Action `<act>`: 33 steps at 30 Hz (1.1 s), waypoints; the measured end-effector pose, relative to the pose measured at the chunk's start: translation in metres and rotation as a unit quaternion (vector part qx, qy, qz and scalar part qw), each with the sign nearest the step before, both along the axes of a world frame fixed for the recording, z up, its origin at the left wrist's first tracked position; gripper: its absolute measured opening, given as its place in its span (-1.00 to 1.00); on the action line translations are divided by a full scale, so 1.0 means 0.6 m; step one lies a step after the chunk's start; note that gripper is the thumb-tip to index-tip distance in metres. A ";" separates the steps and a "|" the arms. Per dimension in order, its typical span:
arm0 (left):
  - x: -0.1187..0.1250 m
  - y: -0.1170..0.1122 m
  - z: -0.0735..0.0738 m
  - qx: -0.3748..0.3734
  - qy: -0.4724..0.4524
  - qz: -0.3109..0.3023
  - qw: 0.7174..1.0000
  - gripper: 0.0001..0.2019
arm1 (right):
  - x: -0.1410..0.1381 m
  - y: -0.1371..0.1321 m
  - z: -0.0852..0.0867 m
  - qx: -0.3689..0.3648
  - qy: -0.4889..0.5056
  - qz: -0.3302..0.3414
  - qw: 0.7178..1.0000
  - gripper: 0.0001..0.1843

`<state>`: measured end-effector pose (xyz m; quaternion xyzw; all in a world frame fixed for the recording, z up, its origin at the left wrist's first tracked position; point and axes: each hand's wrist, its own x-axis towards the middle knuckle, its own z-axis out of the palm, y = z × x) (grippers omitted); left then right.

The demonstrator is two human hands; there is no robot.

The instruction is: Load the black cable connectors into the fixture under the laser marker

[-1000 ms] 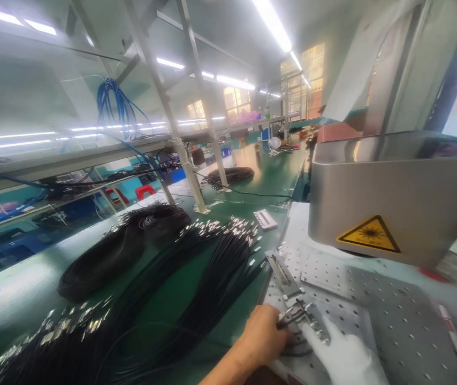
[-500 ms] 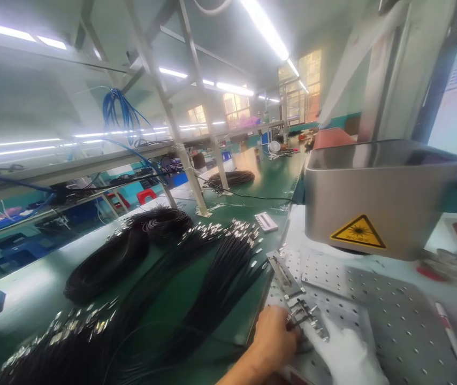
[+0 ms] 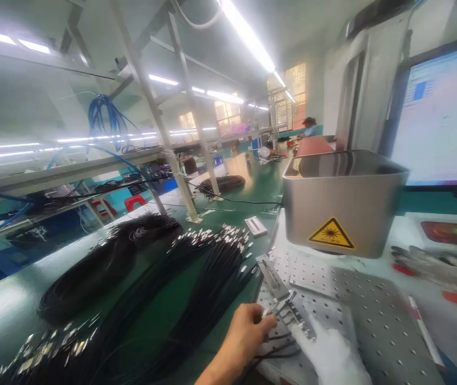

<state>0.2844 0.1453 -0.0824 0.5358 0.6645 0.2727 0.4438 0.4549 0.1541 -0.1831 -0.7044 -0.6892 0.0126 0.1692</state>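
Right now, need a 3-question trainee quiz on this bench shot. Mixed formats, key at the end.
1. True or false: the left hand is bare and the right hand wears a white glove.
2. Multiple choice: the yellow warning triangle sits on
A) the monitor
B) the grey metal housing
C) the green bench
3. Fill in: the left hand's fingertips pinch small metal ______ at the ends of thin black cables, over the perforated plate.

Key
1. True
2. B
3. connectors
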 end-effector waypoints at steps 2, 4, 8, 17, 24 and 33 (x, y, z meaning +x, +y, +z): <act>0.005 0.001 0.001 0.022 0.037 -0.001 0.999 -0.76 | -0.007 0.003 0.012 -0.088 0.054 -0.027 0.994 -0.51; 0.014 0.002 0.008 0.044 0.099 -0.006 0.994 -0.75 | -0.011 0.005 0.021 -0.135 0.081 -0.029 0.987 -0.51; 0.028 0.000 0.030 0.033 0.198 -0.029 0.979 -0.68 | -0.014 0.004 0.019 -0.115 0.077 -0.050 0.989 -0.48; 0.032 0.001 0.039 -0.009 0.372 -0.069 0.925 -0.83 | -0.012 0.004 0.001 -0.055 0.011 -0.031 0.998 -0.54; 0.037 0.004 0.031 -0.018 0.404 -0.086 0.911 -0.88 | -0.007 -0.007 0.012 -0.034 -0.045 0.006 0.998 -0.58; 0.039 0.004 0.037 -0.029 0.403 -0.099 0.909 -0.84 | 0.030 -0.003 0.052 -0.023 -0.132 0.241 0.961 -0.14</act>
